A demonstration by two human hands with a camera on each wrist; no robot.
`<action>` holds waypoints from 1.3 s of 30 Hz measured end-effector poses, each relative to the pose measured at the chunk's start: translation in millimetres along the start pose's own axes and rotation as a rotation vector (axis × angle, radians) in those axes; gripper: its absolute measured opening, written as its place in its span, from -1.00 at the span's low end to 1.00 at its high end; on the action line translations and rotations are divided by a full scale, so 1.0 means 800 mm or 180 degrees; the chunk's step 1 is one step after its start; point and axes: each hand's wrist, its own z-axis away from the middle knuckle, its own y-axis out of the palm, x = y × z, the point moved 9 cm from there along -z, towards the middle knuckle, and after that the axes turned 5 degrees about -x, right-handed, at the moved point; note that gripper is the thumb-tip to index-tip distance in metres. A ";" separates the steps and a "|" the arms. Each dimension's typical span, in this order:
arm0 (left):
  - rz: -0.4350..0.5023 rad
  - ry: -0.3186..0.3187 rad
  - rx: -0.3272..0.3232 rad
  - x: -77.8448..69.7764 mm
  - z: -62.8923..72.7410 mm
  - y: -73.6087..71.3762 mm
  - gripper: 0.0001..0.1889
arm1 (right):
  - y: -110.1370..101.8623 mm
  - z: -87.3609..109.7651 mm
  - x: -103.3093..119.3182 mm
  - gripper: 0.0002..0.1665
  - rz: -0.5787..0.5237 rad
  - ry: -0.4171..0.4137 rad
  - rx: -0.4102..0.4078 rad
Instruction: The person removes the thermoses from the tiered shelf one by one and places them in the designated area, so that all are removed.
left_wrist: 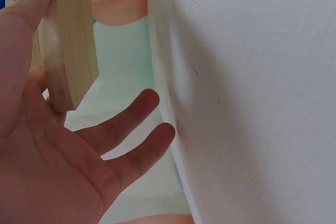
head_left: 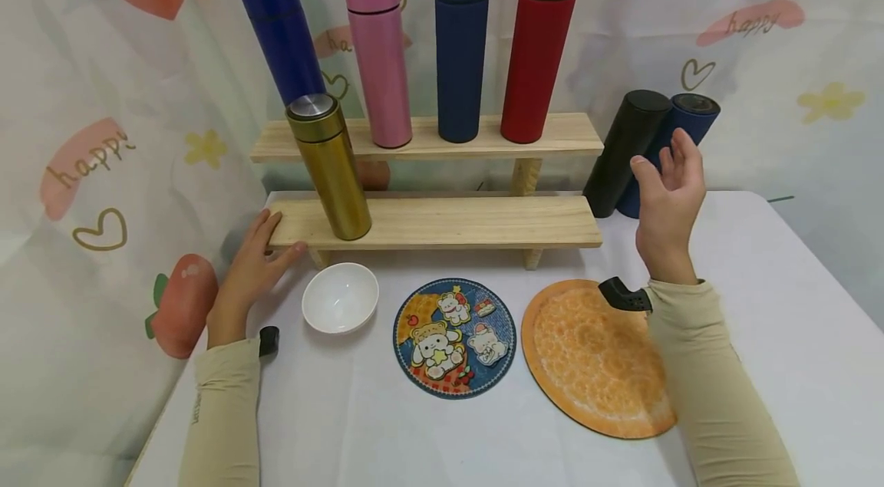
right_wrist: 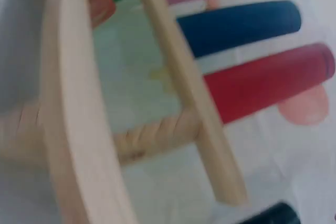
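My left hand grips the left end of the lower board of a two-tier wooden shelf. In the left wrist view the thumb lies over the board end, with two fingers spread apart below it. My right hand is raised off the right end of the shelf, fingers loosely bent and nothing in them. It overlaps a dark blue bottle, beside a leaning black bottle. A gold bottle stands on the lower board. The upper board bears a royal blue bottle, a pink one, a navy one and a red one.
On the white table, in front of the shelf, are a white bowl, a round cartoon mat and an orange round mat. The right forearm overlaps the orange mat. A patterned cloth hangs behind.
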 end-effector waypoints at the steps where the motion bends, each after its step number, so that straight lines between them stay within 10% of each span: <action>1: 0.0002 0.0018 -0.0008 0.000 0.000 0.000 0.00 | 0.006 0.003 0.002 -0.15 -0.0054 -0.0026 0.0013; 13: 0.0058 0.0073 -0.0047 0.002 -0.002 -0.003 -0.01 | 0.097 0.051 0.006 -0.19 -0.0698 -0.0083 0.0445; 39: 0.0022 -0.0001 -0.0033 0.006 -0.003 -0.002 0.00 | 0.285 0.173 -0.010 -0.12 -0.0526 0.0190 0.1675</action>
